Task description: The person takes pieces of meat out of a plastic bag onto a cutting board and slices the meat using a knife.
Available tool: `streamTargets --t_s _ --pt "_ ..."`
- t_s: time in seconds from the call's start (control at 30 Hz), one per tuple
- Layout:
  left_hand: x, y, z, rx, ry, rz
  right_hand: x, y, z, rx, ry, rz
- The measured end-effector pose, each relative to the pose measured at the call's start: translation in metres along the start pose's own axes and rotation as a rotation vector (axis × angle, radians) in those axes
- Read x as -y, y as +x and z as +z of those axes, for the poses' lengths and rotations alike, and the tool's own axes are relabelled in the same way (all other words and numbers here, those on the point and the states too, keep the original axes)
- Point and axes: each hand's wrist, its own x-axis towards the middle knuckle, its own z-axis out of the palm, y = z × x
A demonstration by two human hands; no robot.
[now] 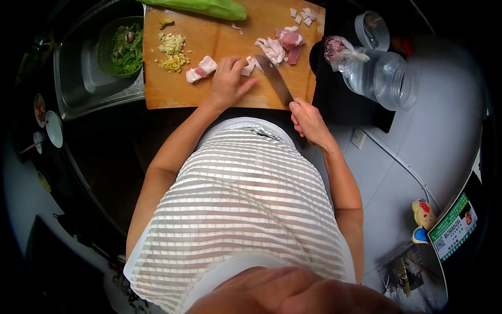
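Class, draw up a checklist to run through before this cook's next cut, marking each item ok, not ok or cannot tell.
1. Right hand gripping the knife by its handle: ok.
2. Left hand apart from the blade: ok, though its thumb points that way.
3. Cutting board cleared of other food: not ok; chopped garlic and a long green vegetable share it with the raw meat.
4. Board secured against slipping: cannot tell.
5. Knife sharp enough: cannot tell.
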Motion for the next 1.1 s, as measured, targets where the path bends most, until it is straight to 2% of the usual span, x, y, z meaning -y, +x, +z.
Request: streamTargets --t_s 0.13,0.2,0.27,0.3,0.37,0.4,0.47,0.6,0.67,0.73,0.87,0.9,0.97,1.1 --pt "0.007 0.003 0.008 0.075 0.09 -0.001 -0.009 0.003 -0.002 -0.018 -0.043 -0.029" --pt "0.011 0.005 0.009 0.083 0.076 -0.015 -0.011 0.005 -0.008 -0.134 -0.073 -0.055" --pt "0.017 0.013 0.005 0.152 -0.041 0.115 -0.002 0.003 -0.011 -0.14 -0.096 -0.059" --pt "0.021 0.017 0.003 0.154 -0.041 0.117 0.0 0.001 -0.008 -0.138 -0.095 -0.084" --pt "0.025 0.027 -0.001 0.336 -0.171 0.255 0.002 0.0 -0.005 -0.106 -0.089 -0.11" --pt "0.024 0.03 -0.004 0.336 -0.172 0.255 0.001 0.0 -0.003 -0.106 -0.089 -0.11" --pt "0.021 0.037 -0.01 0.128 -0.016 0.328 -0.003 -0.001 0.001 -0.02 0.009 -0.026" --pt "0.013 0.03 -0.014 0.168 0.064 0.164 -0.009 -0.008 -0.001 0.012 -0.053 0.077" --pt "0.018 0.03 -0.01 0.24 0.014 0.13 -0.013 -0.004 -0.005 -0.011 -0.081 0.068" --pt "0.024 0.032 -0.008 0.267 -0.023 0.183 -0.02 0.003 -0.009 -0.104 -0.256 -0.147" --pt "0.026 0.037 -0.007 0.395 -0.086 0.341 -0.01 0.002 -0.009 -0.178 -0.212 -0.107" --pt "0.024 0.035 -0.007 0.395 -0.086 0.339 -0.006 0.0 -0.008 -0.177 -0.212 -0.106" --pt "0.018 0.028 -0.006 0.241 -0.086 0.268 0.001 -0.003 -0.007 -0.186 -0.183 -0.068" --pt "0.015 0.013 -0.002 0.23 -0.047 0.253 -0.005 -0.002 0.003 -0.146 -0.232 -0.18"
